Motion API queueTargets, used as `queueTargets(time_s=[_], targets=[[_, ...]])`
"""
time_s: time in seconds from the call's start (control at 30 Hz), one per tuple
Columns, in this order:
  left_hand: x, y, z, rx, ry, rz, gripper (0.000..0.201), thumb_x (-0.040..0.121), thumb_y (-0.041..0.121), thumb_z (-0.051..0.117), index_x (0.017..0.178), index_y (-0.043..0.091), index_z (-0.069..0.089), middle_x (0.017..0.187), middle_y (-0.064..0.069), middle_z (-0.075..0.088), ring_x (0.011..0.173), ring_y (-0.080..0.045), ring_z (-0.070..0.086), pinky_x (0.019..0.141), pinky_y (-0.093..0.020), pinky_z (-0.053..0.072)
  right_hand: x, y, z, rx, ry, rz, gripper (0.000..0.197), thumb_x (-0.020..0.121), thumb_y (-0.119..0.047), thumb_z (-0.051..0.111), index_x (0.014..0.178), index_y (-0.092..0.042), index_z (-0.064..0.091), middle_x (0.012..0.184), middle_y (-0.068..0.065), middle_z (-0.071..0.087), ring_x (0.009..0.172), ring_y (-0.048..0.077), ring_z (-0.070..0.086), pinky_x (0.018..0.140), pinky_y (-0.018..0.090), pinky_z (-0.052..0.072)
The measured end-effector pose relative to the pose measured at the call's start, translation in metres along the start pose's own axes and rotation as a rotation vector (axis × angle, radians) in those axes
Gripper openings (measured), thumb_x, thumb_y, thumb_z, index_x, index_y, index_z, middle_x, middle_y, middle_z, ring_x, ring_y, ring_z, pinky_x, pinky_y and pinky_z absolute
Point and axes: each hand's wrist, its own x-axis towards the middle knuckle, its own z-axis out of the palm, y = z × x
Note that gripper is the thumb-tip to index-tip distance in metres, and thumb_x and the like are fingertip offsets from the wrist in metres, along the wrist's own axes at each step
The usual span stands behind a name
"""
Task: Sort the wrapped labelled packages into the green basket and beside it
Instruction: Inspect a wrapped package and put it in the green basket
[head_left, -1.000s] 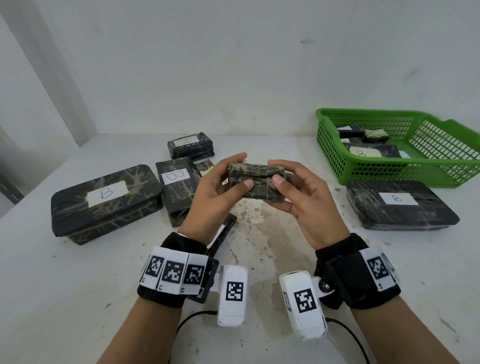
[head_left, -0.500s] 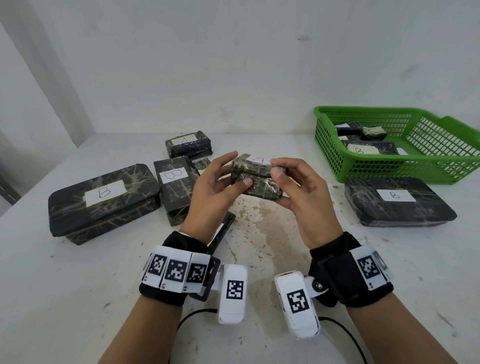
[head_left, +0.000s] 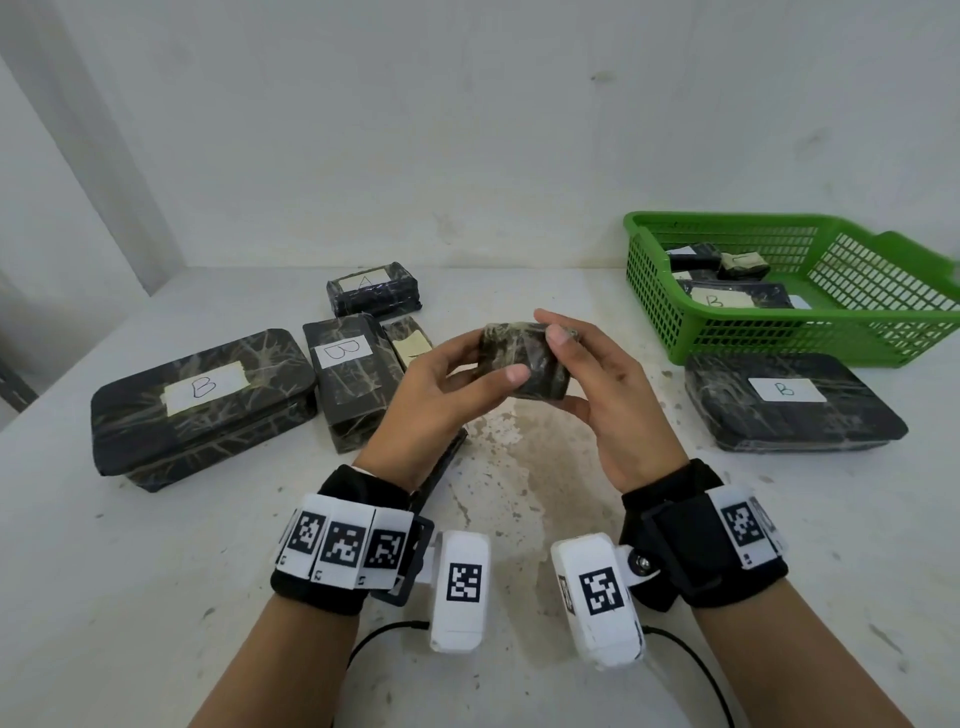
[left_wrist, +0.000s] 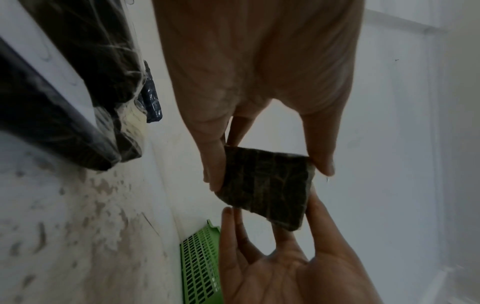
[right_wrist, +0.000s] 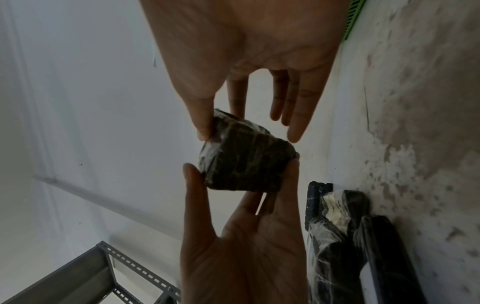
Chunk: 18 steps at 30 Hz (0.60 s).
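A small dark wrapped package (head_left: 522, 358) is held above the table's middle, between both hands. My left hand (head_left: 485, 364) pinches its near-left side with thumb in front and fingers behind. From the right, my right hand (head_left: 569, 371) grips it, thumb on top. No label shows on it now. The left wrist view shows its dark face (left_wrist: 267, 187), and the right wrist view shows its wrapped side (right_wrist: 246, 162). The green basket (head_left: 779, 338) stands at the far right with several packages inside, one marked B (head_left: 727, 299). A large B package (head_left: 789, 405) lies in front of the basket.
On the left lie a large B package (head_left: 202, 405), a medium B package (head_left: 353, 374), an A package (head_left: 371, 288) and a small one with a yellowish label (head_left: 410, 340). A flat dark package (head_left: 441, 462) lies under my left wrist. A white wall closes the back.
Both hands have turned the small package. Its white A label showed on top half a second ago and is now out of sight. The hands stay over the same spot.
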Motion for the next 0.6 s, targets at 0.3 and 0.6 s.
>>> queueTargets(time_s=[0.3,0.6], targets=[[-0.0001,-0.0010,0.0022,-0.011,-0.034,-0.037,0.062,0.073,0.039,0.072,0.126,0.007,0.063,0.118,-0.013,0.070,0.114,-0.029,0.066,0.095,-0.039,0.054,0.0029,0.0049,-0.0001,0.132,0.003,-0.052,0.045,0.076,-0.033,0.067,0.110,-0.003,0.070,0.107,0.009,0.073,0.102,0.018,0.069,0.091,0.033,0.055],[0.0001,-0.0028,0.0039,0.043,0.008,-0.035,0.045,0.080,0.034,0.071,0.119,0.011,0.068,0.104,-0.005,0.074,0.099,-0.017,0.069,0.083,-0.029,0.055,0.0026,0.0080,0.0005,0.087,-0.012,-0.043,0.041,0.078,-0.040,0.066,0.106,-0.010,0.071,0.106,0.005,0.074,0.101,0.015,0.068,0.088,0.028,0.053]])
